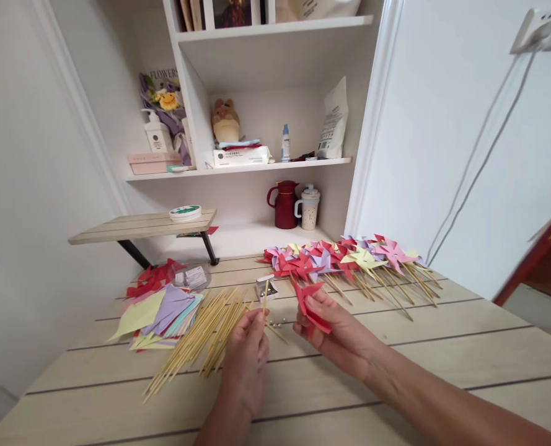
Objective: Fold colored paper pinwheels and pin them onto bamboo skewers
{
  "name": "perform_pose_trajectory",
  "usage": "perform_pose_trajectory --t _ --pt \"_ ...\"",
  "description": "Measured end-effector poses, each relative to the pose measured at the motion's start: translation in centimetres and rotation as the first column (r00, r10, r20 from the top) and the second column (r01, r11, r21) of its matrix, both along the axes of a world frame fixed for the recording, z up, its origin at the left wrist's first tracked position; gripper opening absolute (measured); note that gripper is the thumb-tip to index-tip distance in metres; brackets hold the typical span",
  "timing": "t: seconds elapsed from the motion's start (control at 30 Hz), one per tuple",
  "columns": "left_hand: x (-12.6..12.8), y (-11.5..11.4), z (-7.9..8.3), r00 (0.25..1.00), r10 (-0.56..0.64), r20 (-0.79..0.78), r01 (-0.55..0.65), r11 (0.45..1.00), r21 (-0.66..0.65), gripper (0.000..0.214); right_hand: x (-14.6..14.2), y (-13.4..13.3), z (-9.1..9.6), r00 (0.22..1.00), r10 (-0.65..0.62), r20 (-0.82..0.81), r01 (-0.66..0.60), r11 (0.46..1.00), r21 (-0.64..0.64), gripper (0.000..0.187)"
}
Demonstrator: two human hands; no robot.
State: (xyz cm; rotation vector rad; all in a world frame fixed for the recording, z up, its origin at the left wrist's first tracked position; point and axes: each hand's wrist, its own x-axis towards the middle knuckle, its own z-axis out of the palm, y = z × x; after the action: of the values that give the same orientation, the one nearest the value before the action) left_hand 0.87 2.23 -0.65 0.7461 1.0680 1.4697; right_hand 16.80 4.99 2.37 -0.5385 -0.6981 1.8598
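Note:
My left hand [248, 347] is closed on a thin wooden stick [266, 293], which points upward from the fingers. In my right hand [333, 325] a red paper pinwheel [308, 306] is pinched between thumb and fingers, its blades folded inward. The stick and the pinwheel are apart. Just beyond my hands stands a small white box [267, 288] with small items inside. Several tiny shiny pins [279, 323] lie loose on the table between my hands. To the left of my left hand, many wooden sticks [196, 337] are spread in a bundle.
Finished pinwheels on sticks [340, 260] lie piled at the back right. Colored paper sheets [163, 316], red paper pieces [152, 279] and a clear container [191, 277] are on the left. A small raised stand [149, 224] holds a round white tin [185, 214]. Behind are a red jug [285, 205] and a cup [309, 209].

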Motion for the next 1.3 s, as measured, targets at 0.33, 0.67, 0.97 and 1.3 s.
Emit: perform_pose_trajectory --t 0.33,0.67,0.97,1.3 --pt "-0.5 -0.3 -0.2 0.993 -0.116 -0.016 0.115 0.991 -0.067 0.068 -1.0 1.8 -0.2 0.993 0.014 -0.118 -0.017 1.000 -0.022 0.039" --pt "-0.7 -0.2 -0.1 0.992 -0.124 0.025 0.126 0.979 -0.162 0.070 0.0 2.1 -2.1 0.997 -0.032 -0.077 0.024 0.995 -0.098 0.042" --pt "-0.9 -0.4 -0.4 0.989 -0.151 0.003 0.149 0.974 -0.170 0.064 0.9 2.1 -2.0 0.997 -0.071 -0.003 0.071 0.997 0.005 0.032" --pt "0.1 -1.0 0.7 0.964 -0.194 -0.180 0.187 0.981 -0.056 0.047 3.2 0.9 0.1 0.818 -0.438 0.372 0.051 0.701 0.712 0.003"
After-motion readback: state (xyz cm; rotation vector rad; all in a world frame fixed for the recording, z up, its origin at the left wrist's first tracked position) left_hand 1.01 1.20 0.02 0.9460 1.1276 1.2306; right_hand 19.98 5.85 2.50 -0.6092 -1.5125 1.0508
